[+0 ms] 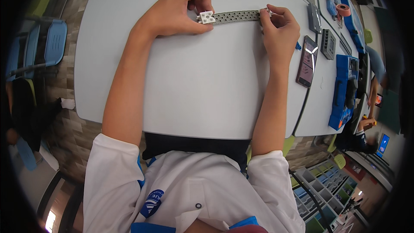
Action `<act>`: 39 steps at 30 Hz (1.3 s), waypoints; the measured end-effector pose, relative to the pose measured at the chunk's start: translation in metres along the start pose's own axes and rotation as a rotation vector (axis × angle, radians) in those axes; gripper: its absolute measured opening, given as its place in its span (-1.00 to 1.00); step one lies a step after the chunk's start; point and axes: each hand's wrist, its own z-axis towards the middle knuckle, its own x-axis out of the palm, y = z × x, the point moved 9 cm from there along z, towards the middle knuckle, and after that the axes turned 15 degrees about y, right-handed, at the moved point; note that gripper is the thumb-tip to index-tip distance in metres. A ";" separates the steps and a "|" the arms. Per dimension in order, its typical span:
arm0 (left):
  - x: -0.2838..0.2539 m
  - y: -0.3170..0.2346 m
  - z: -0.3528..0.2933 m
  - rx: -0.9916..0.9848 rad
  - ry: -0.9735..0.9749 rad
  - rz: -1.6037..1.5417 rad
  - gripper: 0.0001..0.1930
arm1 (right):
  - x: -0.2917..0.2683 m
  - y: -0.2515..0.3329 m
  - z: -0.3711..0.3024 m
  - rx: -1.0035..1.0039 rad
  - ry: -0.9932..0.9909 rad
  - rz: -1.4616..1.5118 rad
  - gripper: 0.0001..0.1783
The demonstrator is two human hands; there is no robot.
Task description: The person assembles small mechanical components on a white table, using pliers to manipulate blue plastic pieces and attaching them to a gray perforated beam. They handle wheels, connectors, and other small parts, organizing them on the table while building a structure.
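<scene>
Between my two hands stretches a grey strip of perforated building plates [237,17], held over the far part of the white table [194,90]. A square white connector piece [207,17] with several small holes or studs sits on its left end. My left hand [183,11] pinches this white piece between thumb and fingers. At the strip's right end my right hand [278,23] grips a small light-coloured part, mostly hidden by the fingers.
Right of my right hand lies a phone [307,61] with a lit screen. Beyond it are a dark grey box [328,44], an open blue case [345,90] and a roll of pink tape [343,10]. Blue chairs [56,43] stand at left; other people are at the right edge.
</scene>
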 end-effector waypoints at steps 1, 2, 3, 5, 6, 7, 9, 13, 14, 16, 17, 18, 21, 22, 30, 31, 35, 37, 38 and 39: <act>0.000 -0.001 0.000 0.010 -0.001 -0.005 -0.68 | 0.000 -0.004 0.001 0.021 0.010 0.019 -0.80; 0.000 -0.001 0.000 0.014 0.003 -0.010 -0.68 | 0.001 -0.008 0.002 0.037 0.025 0.035 -0.79; 0.001 -0.001 0.000 0.020 0.007 -0.015 -0.68 | 0.000 -0.010 0.002 0.041 0.023 0.042 -0.79; 0.001 0.000 0.001 0.022 0.010 -0.034 -0.68 | 0.001 -0.011 0.003 0.037 0.025 0.051 -0.78; 0.001 0.000 0.001 0.020 0.015 -0.045 -0.68 | 0.000 -0.010 0.003 0.032 0.020 0.046 -0.77; 0.000 0.000 0.001 0.025 0.012 -0.038 -0.69 | 0.000 -0.009 0.003 0.029 0.014 0.042 -0.77; 0.001 0.000 0.001 0.023 0.015 -0.034 -0.70 | 0.000 -0.006 0.002 0.007 0.001 0.025 -0.77; 0.001 -0.001 0.001 0.025 0.018 -0.024 -0.71 | 0.004 0.012 -0.005 -0.116 -0.060 -0.099 -0.83; 0.001 -0.001 0.001 0.022 0.019 -0.024 -0.71 | 0.007 0.018 -0.008 -0.159 -0.070 -0.150 -0.85; 0.001 -0.001 0.001 0.020 0.019 -0.024 -0.72 | 0.012 0.025 -0.010 -0.197 -0.089 -0.227 -0.87; 0.001 -0.001 0.002 0.021 0.017 -0.024 -0.72 | 0.014 0.029 -0.011 -0.224 -0.094 -0.268 -0.88; 0.001 -0.001 0.002 0.023 0.017 -0.028 -0.72 | 0.014 0.028 -0.011 -0.212 -0.094 -0.255 -0.88; 0.001 0.000 0.002 0.007 0.021 -0.034 -0.71 | 0.012 0.024 -0.008 -0.184 -0.078 -0.192 -0.88; 0.000 -0.001 0.002 0.018 0.016 -0.035 -0.71 | 0.011 0.021 -0.007 -0.160 -0.064 -0.152 -0.87; 0.001 0.000 0.001 0.014 0.006 -0.016 -0.71 | 0.001 -0.015 -0.001 0.060 0.028 0.114 -0.75; 0.001 0.000 0.001 0.015 0.006 -0.019 -0.71 | 0.001 -0.014 -0.001 0.046 0.022 0.104 -0.75; 0.000 0.000 0.001 0.016 0.009 -0.032 -0.71 | 0.001 -0.014 0.000 0.045 0.013 0.082 -0.75; 0.000 0.000 0.001 0.018 0.006 -0.030 -0.71 | 0.001 -0.014 -0.001 0.062 0.007 0.075 -0.75; 0.000 0.000 0.001 0.021 0.003 -0.030 -0.71 | 0.000 -0.015 -0.001 0.077 0.005 0.070 -0.75; 0.000 0.000 0.001 0.017 0.005 -0.032 -0.71 | 0.000 -0.014 -0.001 0.078 0.005 0.070 -0.75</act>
